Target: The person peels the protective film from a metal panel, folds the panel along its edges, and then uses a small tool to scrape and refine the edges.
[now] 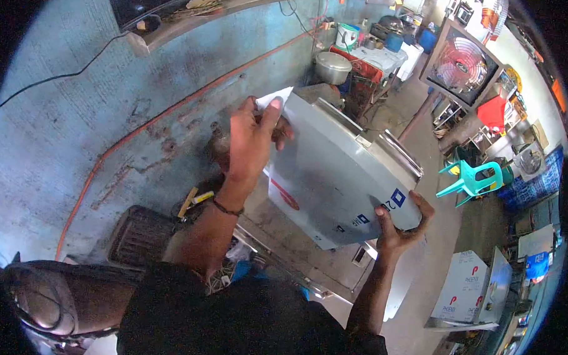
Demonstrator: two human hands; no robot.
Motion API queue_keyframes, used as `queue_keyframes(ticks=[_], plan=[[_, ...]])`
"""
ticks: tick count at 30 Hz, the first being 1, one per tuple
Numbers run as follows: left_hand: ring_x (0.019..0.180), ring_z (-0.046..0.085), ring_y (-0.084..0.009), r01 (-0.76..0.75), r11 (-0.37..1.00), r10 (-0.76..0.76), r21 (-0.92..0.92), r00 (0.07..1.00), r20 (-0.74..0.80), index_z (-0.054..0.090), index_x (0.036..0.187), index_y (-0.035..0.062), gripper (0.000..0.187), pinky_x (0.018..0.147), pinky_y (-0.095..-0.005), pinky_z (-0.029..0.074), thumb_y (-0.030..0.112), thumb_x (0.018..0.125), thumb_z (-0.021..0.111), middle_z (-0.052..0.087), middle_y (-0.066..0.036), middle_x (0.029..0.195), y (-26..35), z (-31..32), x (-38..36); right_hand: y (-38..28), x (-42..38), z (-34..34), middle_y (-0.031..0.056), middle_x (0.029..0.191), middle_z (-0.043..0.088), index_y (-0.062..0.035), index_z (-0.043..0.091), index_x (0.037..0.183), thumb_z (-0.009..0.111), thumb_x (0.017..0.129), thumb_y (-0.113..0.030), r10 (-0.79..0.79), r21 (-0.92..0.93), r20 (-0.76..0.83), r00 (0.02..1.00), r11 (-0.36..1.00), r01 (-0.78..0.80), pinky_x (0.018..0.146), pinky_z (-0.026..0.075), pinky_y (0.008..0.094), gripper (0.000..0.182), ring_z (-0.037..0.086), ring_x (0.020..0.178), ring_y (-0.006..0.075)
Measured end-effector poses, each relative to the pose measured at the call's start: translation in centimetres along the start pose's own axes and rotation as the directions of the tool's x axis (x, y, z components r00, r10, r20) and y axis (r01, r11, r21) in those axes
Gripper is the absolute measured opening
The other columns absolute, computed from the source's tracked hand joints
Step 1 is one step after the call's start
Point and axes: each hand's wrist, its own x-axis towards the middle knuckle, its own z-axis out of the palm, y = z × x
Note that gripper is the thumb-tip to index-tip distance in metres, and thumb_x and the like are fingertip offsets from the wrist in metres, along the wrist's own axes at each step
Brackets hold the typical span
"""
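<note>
One tilted grey panel [331, 173] spans between the hands [398, 233].

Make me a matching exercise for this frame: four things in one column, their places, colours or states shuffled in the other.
1. Left hand
2. Right hand
3. Chair
4. Fan

A. Turquoise
B. Holding the grey panel near a blue square mark
C. Set in a square frame
D. Pinching a white sheet

Pairs: 1-D, 2-B, 3-A, 4-C

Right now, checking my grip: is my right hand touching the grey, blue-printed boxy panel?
Touching: the head view shows your right hand with its thumb on the panel.
</note>
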Motion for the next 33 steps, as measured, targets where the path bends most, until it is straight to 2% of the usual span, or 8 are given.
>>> queue_keyframes(ticks=[6, 9, 18, 20, 23, 26, 28, 33], plan=[[0.046, 0.052, -0.0094, 0.073, 0.995, -0.079, 0.071, 0.994, 0.081, 0.055, 0.093, 0.0, 0.033, 0.041, -0.0248, 0.038, 0.032, 0.098, 0.059, 0.059, -0.005, 0.06, 0.8, 1.0, -1.8, -0.1, -0.1, 0.0, 0.008, 0.112, 0.055, -0.0042, 0.057, 0.114, 0.096, 0.055, -0.03, 0.002, 0.019, -0.017, 1.0, 1.0, -0.001, 0.096, 0.045, 0.0379, 0.076, 0.054, 0.107, 0.0232], [0.047, 0.053, -0.0086, 0.04, 0.982, -0.037, 0.186, 0.999, -0.021, 0.055, 0.091, -0.0001, 0.033, 0.041, -0.0234, 0.039, 0.032, 0.099, 0.059, 0.057, -0.004, 0.06, 1.1, 0.2, -0.1, 0.2, -0.5, -0.1, 0.0082, 0.112, 0.055, -0.0039, 0.057, 0.114, 0.096, 0.054, -0.032, 0.021, 0.04, -0.022, 1.0, 0.999, -0.02, 0.094, 0.045, 0.0376, 0.077, 0.054, 0.107, 0.023], [0.047, 0.054, -0.0096, 0.02, 0.989, -0.009, 0.145, 0.997, -0.073, 0.053, 0.09, -0.0023, 0.028, 0.042, -0.0268, 0.041, 0.024, 0.099, 0.058, 0.054, -0.003, 0.059, 0.1, 0.4, -0.2, 0.3, -0.6, 0.0, 0.0083, 0.111, 0.056, -0.0057, 0.054, 0.114, 0.096, 0.056, -0.033, 0.022, 0.046, -0.009, 1.0, 0.999, -0.022, 0.092, 0.048, 0.0378, 0.077, 0.056, 0.107, 0.0228], [0.046, 0.052, -0.0096, 0.027, 0.986, -0.039, 0.162, 0.997, 0.07, 0.05, 0.085, -0.0007, 0.031, 0.042, -0.0273, 0.041, 0.025, 0.098, 0.059, 0.054, -0.003, 0.058, 0.8, 1.7, -2.6, 0.3, -0.5, 0.0, 0.0082, 0.111, 0.056, -0.0058, 0.054, 0.114, 0.096, 0.056, -0.033, 0.005, 0.074, -0.025, 1.0, 0.997, -0.003, 0.092, 0.048, 0.0378, 0.077, 0.056, 0.106, 0.0229], [0.046, 0.052, -0.0097, 0.002, 0.98, -0.004, 0.2, 1.0, 0.007, 0.051, 0.086, -0.0011, 0.027, 0.042, -0.0282, 0.04, 0.022, 0.099, 0.059, 0.053, -0.004, 0.058, 0.9, 0.6, -0.4, 0.2, -0.6, -0.4, 0.0077, 0.112, 0.056, -0.0057, 0.054, 0.114, 0.096, 0.056, -0.031, 0.048, 0.092, 0.005, 0.999, 0.995, -0.048, 0.092, 0.048, 0.0383, 0.076, 0.056, 0.106, 0.023], [0.046, 0.052, -0.01, -0.01, 0.971, 0.022, 0.24, 0.999, -0.046, 0.051, 0.087, -0.0016, 0.025, 0.042, -0.0283, 0.04, 0.019, 0.099, 0.058, 0.053, -0.004, 0.059, 0.6, 0.4, -0.2, 0.4, -0.5, -0.4, 0.0071, 0.112, 0.056, -0.006, 0.052, 0.115, 0.096, 0.056, -0.031, -0.042, -0.083, 0.009, 0.999, 0.996, 0.042, 0.093, 0.048, 0.0388, 0.078, 0.056, 0.107, 0.023], [0.05, 0.051, -0.0092, -0.017, 0.979, -0.005, 0.202, 0.994, 0.106, 0.049, 0.083, 0.0017, 0.032, 0.045, -0.0264, 0.04, 0.028, 0.098, 0.06, 0.055, -0.003, 0.06, 1.3, 2.0, -3.1, 0.3, -0.6, -0.5, 0.0072, 0.113, 0.056, -0.0061, 0.053, 0.115, 0.096, 0.055, -0.032, 0.006, -0.016, 0.001, 1.0, 1.0, -0.006, 0.093, 0.047, 0.0384, 0.078, 0.056, 0.107, 0.0226], [0.047, 0.051, -0.009, -0.063, 0.958, 0.097, 0.279, 0.989, -0.108, 0.05, 0.083, 0.0002, 0.03, 0.045, -0.0273, 0.04, 0.024, 0.099, 0.058, 0.054, -0.004, 0.059, 0.0, -0.4, 1.1, 0.7, -0.9, -0.4, 0.0072, 0.112, 0.056, -0.0061, 0.053, 0.115, 0.097, 0.055, -0.032, 0.019, 0.053, -0.003, 1.0, 0.998, -0.019, 0.094, 0.046, 0.0376, 0.078, 0.055, 0.107, 0.0224]])
